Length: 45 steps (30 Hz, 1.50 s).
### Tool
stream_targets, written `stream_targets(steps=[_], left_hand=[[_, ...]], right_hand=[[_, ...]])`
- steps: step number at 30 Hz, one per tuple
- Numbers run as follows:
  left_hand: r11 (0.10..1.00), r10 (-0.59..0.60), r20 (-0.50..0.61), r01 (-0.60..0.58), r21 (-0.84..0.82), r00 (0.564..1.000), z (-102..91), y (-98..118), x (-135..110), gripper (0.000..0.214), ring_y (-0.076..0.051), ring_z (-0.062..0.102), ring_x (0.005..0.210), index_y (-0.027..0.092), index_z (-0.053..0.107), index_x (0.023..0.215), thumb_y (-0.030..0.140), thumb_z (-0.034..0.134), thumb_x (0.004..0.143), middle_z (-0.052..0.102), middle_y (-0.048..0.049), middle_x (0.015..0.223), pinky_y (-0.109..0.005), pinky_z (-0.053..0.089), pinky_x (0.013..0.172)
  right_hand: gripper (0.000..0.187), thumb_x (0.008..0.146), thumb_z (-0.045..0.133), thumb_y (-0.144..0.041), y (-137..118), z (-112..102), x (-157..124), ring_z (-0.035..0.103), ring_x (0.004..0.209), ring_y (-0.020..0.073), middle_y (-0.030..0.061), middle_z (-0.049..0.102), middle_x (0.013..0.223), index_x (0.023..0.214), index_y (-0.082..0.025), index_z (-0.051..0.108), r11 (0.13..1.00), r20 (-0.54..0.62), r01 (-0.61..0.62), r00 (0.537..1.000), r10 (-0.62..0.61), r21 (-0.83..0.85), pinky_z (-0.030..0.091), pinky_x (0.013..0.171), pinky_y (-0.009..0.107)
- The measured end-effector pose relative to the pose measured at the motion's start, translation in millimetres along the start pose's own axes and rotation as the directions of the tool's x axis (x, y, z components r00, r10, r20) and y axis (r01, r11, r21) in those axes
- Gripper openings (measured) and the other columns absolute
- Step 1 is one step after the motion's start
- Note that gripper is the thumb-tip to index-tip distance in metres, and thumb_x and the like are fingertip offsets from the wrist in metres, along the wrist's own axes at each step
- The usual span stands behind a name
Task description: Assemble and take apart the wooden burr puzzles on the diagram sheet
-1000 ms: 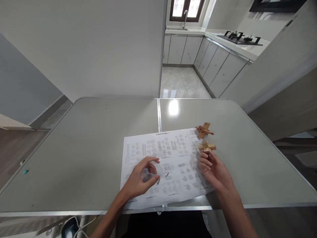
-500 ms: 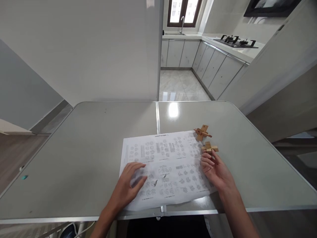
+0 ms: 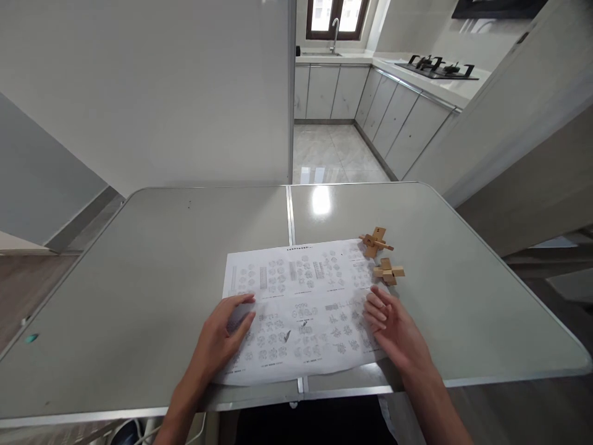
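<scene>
A white printed sheet of diagrams (image 3: 296, 290) lies on the grey table (image 3: 139, 266) in front of me. My left hand (image 3: 221, 337) rests flat on the sheet's left part, fingers stretched out and holding nothing. My right hand (image 3: 393, 330) lies on the sheet's right edge with fingers loosely spread and nothing in them. Just beyond its fingertips sits a small wooden cross-shaped puzzle (image 3: 388, 272). A second wooden puzzle (image 3: 374, 241) stands a little farther back, at the sheet's top right corner.
A metal seam (image 3: 290, 213) runs down the table's middle. A small teal object (image 3: 31, 338) lies near the left edge. Behind the table stands a white partition wall (image 3: 162, 93); to its right is a kitchen with cabinets (image 3: 407, 117) and a hob (image 3: 438, 67).
My left hand went from a curled pinch above the sheet to lying flat on it. My right hand drew back a little from the near wooden puzzle. The view shifted slightly.
</scene>
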<state>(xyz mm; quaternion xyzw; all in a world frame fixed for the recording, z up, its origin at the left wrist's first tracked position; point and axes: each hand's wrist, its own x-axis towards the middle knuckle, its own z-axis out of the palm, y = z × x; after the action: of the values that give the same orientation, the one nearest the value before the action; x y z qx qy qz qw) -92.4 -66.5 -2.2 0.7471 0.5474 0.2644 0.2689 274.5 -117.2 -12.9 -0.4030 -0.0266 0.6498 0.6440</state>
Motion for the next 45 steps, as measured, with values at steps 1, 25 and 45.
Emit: stream_targets(steps=[1,25,45], left_hand=[[1.0,-0.009,0.003,0.009,-0.005,1.0,-0.1,0.1,2.5,0.031,-0.029,0.071,0.121,0.026,0.069,0.126,0.044,0.062,0.101,0.076,-0.0069,0.127,-0.046,0.059,0.103],[0.988,-0.139,-0.125,0.13,-0.077,0.982,4.6,-2.7,4.3,0.029,-0.024,0.077,0.108,0.026,0.073,0.116,0.048,0.063,0.1,0.081,-0.0026,0.112,-0.039,0.058,0.104],[0.939,-0.064,-0.41,0.194,0.285,0.91,17.1,-17.1,1.6,0.035,-0.037,0.058,0.134,0.02,0.058,0.129,0.039,0.054,0.1,0.067,-0.0158,0.139,-0.059,0.041,0.116]], right_hand=[[0.024,0.088,0.085,-0.032,4.9,0.6,-5.6,0.04,0.053,0.0055,-0.0079,0.046,0.072,0.097,-0.021,0.065,0.996,-0.01,0.015,1.0,-0.016,-0.088,0.041,0.044,0.015],[0.036,0.102,0.059,-0.056,32.7,-10.5,-34.1,0.063,0.068,0.0193,0.0029,0.069,0.077,0.096,-0.022,0.072,0.231,0.274,0.35,0.913,-0.304,-0.908,0.052,0.063,0.027],[0.04,0.098,0.063,-0.06,41.1,-12.9,-35.4,0.065,0.068,0.0199,0.0041,0.072,0.079,0.098,-0.021,0.072,0.172,0.227,0.308,0.899,-0.374,-0.936,0.054,0.062,0.026]])
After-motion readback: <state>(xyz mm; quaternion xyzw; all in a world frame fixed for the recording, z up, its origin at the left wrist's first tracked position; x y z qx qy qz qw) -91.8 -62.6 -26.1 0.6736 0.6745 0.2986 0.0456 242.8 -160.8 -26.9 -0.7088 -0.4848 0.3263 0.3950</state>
